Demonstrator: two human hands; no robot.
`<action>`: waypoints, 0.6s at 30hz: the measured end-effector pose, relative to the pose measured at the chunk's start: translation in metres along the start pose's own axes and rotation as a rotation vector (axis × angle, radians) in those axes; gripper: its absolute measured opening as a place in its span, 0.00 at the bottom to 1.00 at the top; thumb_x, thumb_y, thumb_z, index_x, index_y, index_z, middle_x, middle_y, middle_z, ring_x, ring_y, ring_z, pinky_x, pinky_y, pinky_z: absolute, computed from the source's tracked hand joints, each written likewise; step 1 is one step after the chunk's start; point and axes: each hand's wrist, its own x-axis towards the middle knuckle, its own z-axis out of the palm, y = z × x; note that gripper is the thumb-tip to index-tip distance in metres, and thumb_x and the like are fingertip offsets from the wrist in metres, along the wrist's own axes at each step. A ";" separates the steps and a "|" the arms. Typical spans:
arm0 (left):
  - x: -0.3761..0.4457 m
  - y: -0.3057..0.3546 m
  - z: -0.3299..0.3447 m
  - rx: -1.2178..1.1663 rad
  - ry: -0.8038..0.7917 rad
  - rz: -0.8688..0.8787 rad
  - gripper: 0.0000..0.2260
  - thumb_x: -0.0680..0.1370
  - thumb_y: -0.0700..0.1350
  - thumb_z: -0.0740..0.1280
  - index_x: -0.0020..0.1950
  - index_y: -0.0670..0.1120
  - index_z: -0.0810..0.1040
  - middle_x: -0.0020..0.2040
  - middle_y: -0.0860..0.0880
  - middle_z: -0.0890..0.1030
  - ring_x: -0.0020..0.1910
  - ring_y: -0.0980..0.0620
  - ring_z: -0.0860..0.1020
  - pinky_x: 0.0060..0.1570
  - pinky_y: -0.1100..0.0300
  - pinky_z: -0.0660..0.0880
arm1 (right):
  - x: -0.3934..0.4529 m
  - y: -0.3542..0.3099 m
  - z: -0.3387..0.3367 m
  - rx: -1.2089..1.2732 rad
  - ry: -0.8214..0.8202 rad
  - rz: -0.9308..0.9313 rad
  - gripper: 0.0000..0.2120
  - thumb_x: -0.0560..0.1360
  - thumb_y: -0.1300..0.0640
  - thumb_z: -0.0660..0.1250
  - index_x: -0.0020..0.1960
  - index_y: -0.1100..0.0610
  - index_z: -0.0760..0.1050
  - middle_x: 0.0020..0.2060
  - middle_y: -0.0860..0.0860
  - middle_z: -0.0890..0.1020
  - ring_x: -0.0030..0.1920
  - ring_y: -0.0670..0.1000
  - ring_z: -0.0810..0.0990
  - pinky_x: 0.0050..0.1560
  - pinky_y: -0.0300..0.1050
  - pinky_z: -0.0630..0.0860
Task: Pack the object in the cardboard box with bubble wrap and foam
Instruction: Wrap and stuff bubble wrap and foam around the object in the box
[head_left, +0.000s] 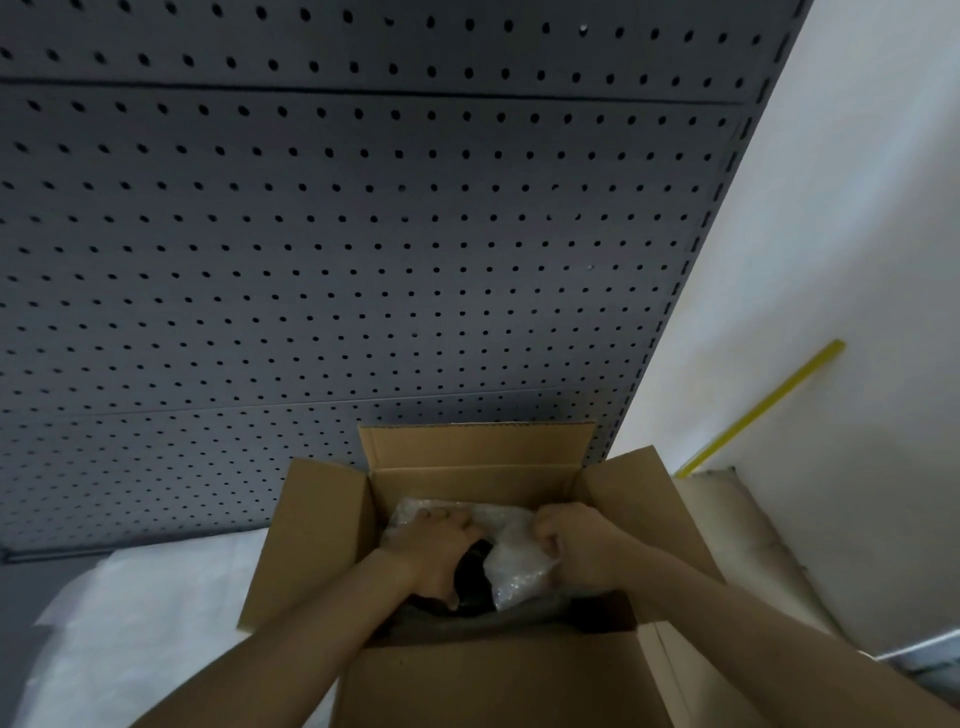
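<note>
Gripping bubble wrap (514, 566) with curled right fingers (545, 540), left fingers (441, 519) pressing dark object (472, 577) inside box (467, 452)

Matt cardboard box (467, 452), glossy plastic bubble wrap (514, 561).

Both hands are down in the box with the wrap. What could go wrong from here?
The dark object shows bare between sheets of bubble wrap, so it may end up partly unpadded. The right hand bunches the wrap, which could tear or pull off. The left hand presses down inside the cardboard box, which might shift.
</note>
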 end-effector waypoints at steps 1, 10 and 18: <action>0.001 0.001 0.001 0.013 -0.009 0.001 0.40 0.67 0.52 0.76 0.75 0.53 0.60 0.74 0.48 0.63 0.70 0.45 0.64 0.72 0.49 0.59 | -0.001 0.001 0.002 0.004 0.004 -0.001 0.22 0.63 0.58 0.72 0.30 0.47 0.57 0.41 0.48 0.72 0.43 0.49 0.72 0.43 0.40 0.72; 0.006 0.006 -0.001 0.139 -0.062 0.050 0.43 0.67 0.55 0.75 0.77 0.53 0.56 0.75 0.46 0.61 0.71 0.42 0.61 0.71 0.48 0.57 | -0.009 -0.001 0.011 -0.016 -0.002 0.005 0.21 0.64 0.60 0.70 0.31 0.46 0.56 0.33 0.41 0.65 0.41 0.49 0.70 0.39 0.37 0.68; 0.016 0.007 -0.005 0.175 -0.031 0.088 0.42 0.63 0.54 0.78 0.74 0.55 0.63 0.70 0.47 0.68 0.68 0.44 0.68 0.70 0.50 0.62 | -0.009 -0.004 0.009 0.009 -0.155 0.113 0.11 0.68 0.60 0.69 0.46 0.54 0.69 0.44 0.52 0.75 0.45 0.52 0.73 0.45 0.44 0.72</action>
